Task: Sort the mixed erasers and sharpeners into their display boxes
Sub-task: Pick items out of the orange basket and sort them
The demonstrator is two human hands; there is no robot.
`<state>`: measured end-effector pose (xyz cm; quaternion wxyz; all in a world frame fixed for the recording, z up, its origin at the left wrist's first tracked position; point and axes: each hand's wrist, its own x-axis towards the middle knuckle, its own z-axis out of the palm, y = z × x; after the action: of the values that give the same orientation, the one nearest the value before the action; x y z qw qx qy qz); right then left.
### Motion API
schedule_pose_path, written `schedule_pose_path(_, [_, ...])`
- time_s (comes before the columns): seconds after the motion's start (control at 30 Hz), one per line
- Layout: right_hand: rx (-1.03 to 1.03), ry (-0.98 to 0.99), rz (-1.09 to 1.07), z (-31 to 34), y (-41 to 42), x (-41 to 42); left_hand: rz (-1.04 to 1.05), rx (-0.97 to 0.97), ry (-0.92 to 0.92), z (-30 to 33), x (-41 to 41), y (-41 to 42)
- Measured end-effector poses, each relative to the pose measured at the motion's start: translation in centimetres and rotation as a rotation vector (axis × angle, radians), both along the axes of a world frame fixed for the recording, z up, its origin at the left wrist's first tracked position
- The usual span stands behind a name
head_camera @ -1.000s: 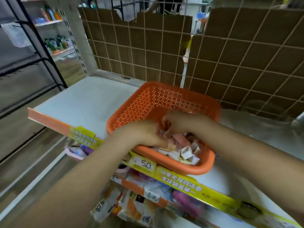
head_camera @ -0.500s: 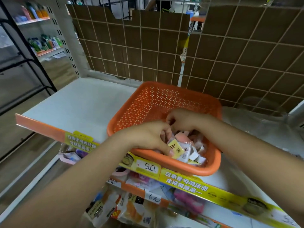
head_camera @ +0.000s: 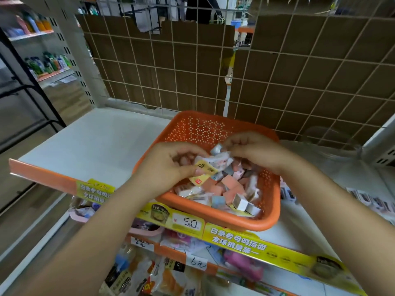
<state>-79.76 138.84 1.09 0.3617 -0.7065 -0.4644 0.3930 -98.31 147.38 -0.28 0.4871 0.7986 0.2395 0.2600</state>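
Both hands work over the orange basket on the white shelf: the left hand has its fingers curled round a yellow-wrapped piece, while the right hand, at one o'clock from it, pinches small wrapped pieces — lifted clear, probably to tell their kind. The basket holds the mixed pile of pink, blue and white blocks, heaped toward its near side — no display box is plainly visible.

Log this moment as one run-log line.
left hand: pinches yellow packet | right hand: grips small wrapped pieces | both over orange basket of mixed items | sorting under way
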Motion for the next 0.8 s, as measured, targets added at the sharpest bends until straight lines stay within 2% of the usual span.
schedule_pose_path(0.07, [0.03,0.106,-0.034,0.0,-1.2,-0.2,0.017,0.028,-0.047,-0.2,-0.2,-0.3])
schedule_pose_path(0.17, [0.116,0.242,-0.104,-0.2,-3.0,-0.9,0.03,0.17,-0.124,-0.7,-0.1,-0.6])
schedule_pose_path(0.23, [0.193,0.327,-0.165,-0.4,-4.2,-1.4,0.049,0.162,-0.21,-0.8,0.3,-1.2])
schedule_pose_path(0.33, [0.319,0.464,-0.239,-0.3,-5.8,-2.1,0.025,0.086,-0.314,-0.9,0.9,-2.3])
schedule_pose_path(0.5, [0.437,0.489,-0.277,-0.4,-8.1,-1.1,0.028,-0.111,-0.47,-0.5,2.3,-4.8])
schedule_pose_path(0.7, [0.45,0.507,-0.266,-0.5,-12.3,1.3,0.048,-0.237,-0.417,-0.5,5.4,-8.6])
schedule_pose_path(0.8, [0.464,0.536,-0.34,-0.8,-15.3,3.2,0.059,-0.336,-0.426,-0.6,7.3,-11.2])
